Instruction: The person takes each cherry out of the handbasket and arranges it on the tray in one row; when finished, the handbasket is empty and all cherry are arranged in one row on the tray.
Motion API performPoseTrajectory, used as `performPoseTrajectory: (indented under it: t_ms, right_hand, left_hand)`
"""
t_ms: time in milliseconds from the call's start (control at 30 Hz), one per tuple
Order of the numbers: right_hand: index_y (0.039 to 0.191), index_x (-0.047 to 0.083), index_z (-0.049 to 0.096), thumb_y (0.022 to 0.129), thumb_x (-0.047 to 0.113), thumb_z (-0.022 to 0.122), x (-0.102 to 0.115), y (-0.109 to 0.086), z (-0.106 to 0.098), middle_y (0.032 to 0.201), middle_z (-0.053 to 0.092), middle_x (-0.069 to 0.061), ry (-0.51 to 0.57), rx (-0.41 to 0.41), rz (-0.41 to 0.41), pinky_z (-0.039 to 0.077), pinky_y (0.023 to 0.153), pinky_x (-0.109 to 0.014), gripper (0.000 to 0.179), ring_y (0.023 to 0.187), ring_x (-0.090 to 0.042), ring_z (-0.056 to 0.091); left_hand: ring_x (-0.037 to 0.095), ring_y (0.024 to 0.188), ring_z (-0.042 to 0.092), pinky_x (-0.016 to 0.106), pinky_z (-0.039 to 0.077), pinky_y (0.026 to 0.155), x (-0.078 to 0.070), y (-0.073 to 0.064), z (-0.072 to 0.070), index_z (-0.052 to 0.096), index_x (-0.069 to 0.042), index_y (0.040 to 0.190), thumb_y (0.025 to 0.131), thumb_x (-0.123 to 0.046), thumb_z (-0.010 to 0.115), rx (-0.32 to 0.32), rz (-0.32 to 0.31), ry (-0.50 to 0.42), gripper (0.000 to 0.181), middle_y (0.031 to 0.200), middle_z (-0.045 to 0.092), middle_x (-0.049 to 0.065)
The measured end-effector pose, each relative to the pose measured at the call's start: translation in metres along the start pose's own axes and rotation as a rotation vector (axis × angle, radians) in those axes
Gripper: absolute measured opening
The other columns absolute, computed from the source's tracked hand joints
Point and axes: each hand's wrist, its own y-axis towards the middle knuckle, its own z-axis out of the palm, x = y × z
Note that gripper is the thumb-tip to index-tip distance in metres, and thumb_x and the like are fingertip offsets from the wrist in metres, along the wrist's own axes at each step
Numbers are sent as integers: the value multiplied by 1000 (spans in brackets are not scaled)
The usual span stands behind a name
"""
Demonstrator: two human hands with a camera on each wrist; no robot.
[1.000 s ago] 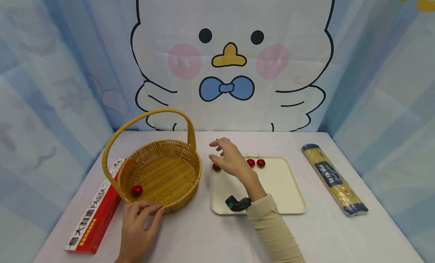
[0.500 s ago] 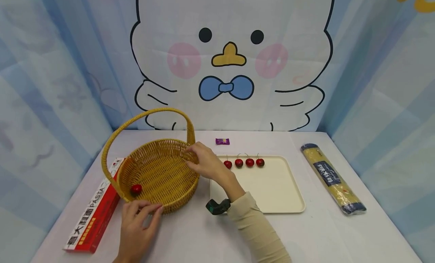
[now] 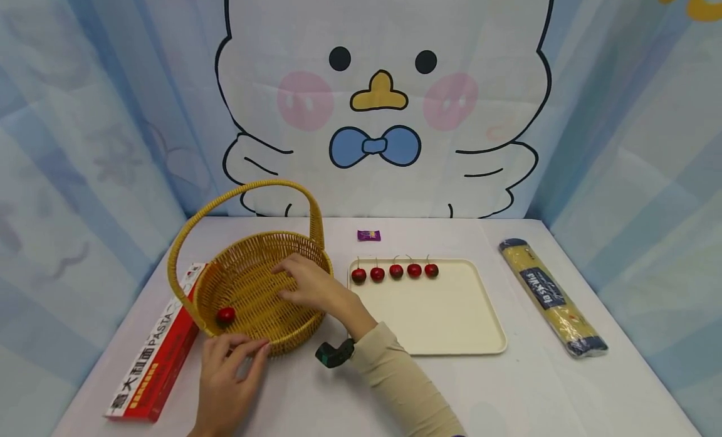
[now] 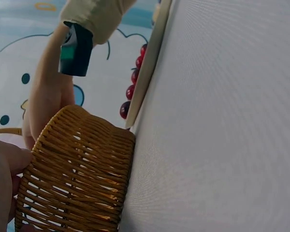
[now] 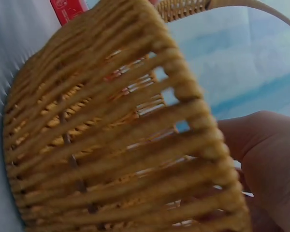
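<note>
A round wicker basket (image 3: 265, 299) with a tall arched handle stands at the left of the table. One red cherry (image 3: 226, 315) lies inside it, near the left wall. My left hand (image 3: 231, 377) pinches the basket's near rim between thumb and fingers. Over the basket's right side reaches my right hand (image 3: 316, 289), its fingers loosely bent and nothing visible between them. Several cherries (image 3: 396, 271) with stems sit in a row along the back of a cream tray (image 3: 429, 324), right of the basket.
A red-and-white pasta box (image 3: 160, 346) lies left of the basket, partly behind it. A small purple wrapped sweet (image 3: 369, 236) lies behind the tray. To the right is a bag of spaghetti (image 3: 553, 296). A printed curtain closes off the back and sides.
My right hand has moved left from above the tray's back corner, across the basket rim and in over the basket. The left hand stays at the rim.
</note>
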Motion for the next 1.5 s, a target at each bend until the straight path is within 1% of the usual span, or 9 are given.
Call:
performPoseTrajectory:
  t_ms: [100, 233, 400, 700, 833, 1000, 1200, 1400, 1500]
  right_hand:
    - [137, 14, 57, 96, 26, 68, 4, 6, 8, 140, 56, -2, -34, 33, -15, 45, 107, -26, 44, 130, -15, 55]
    - [138, 16, 56, 96, 27, 68, 10, 12, 17, 141, 55, -1, -43, 73, -24, 46, 104, -26, 45, 129, -14, 55]
    - [140, 19, 55, 96, 27, 68, 19, 15, 26, 146, 52, 1, -51, 124, -36, 43, 108, -25, 46, 134, -12, 50]
    - [142, 24, 53, 95, 29, 70, 34, 27, 38, 145, 51, 5, -120, 226, -70, 45, 104, -22, 49, 128, -7, 54]
    - [145, 26, 50, 95, 31, 69, 39, 32, 42, 149, 48, 6, -143, 292, -72, 44, 106, -21, 53, 133, -6, 50]
    - [150, 26, 45, 95, 35, 69, 44, 38, 45, 152, 46, 9, -175, 352, -112, 38, 111, -20, 60, 138, -4, 45]
    - [152, 33, 40, 96, 37, 66, 48, 44, 51, 154, 42, 13, -198, 387, -124, 35, 114, -20, 62, 141, -2, 40]
    - [155, 35, 35, 98, 34, 64, 52, 47, 54, 160, 34, 15, -198, 409, -141, 32, 116, -21, 64, 146, -3, 34]
    - [153, 34, 40, 99, 30, 64, 54, 49, 55, 155, 41, 15, -202, 418, -170, 34, 113, -18, 59, 140, -1, 41]
  left_hand:
    - [14, 93, 42, 24, 31, 80, 1, 1, -1, 78, -3, 88, 68, 1, 89, -5, 11, -3, 23, 90, 57, 2]
    - [14, 94, 41, 25, 31, 82, 1, 1, -1, 78, -3, 88, 68, 1, 89, 5, 0, 1, 23, 90, 57, 2]
    - [14, 95, 42, 26, 31, 83, 1, 0, -1, 78, -2, 87, 69, 2, 88, 10, -14, 1, 21, 89, 58, 3]
    - [15, 94, 44, 25, 32, 83, 3, 0, 1, 78, -3, 88, 66, 3, 89, -11, 23, -11, 25, 89, 58, 2]
    - [15, 95, 44, 26, 33, 84, 4, 0, 1, 78, -4, 88, 67, 3, 89, -23, 32, -17, 24, 89, 59, 1]
    - [16, 95, 45, 25, 33, 84, 5, 0, 1, 78, -4, 87, 65, 3, 90, -43, 48, -24, 25, 89, 60, 2]
    - [20, 94, 47, 26, 34, 83, 7, -1, 3, 78, -5, 86, 65, 2, 89, -62, 78, -38, 25, 88, 60, 2]
    - [18, 95, 47, 25, 34, 84, 6, -2, 2, 78, -4, 86, 66, 3, 89, -45, 54, -17, 24, 89, 60, 2]
    - [18, 95, 46, 24, 34, 84, 6, -1, 1, 77, -3, 86, 66, 3, 89, -45, 56, -31, 24, 89, 60, 2]
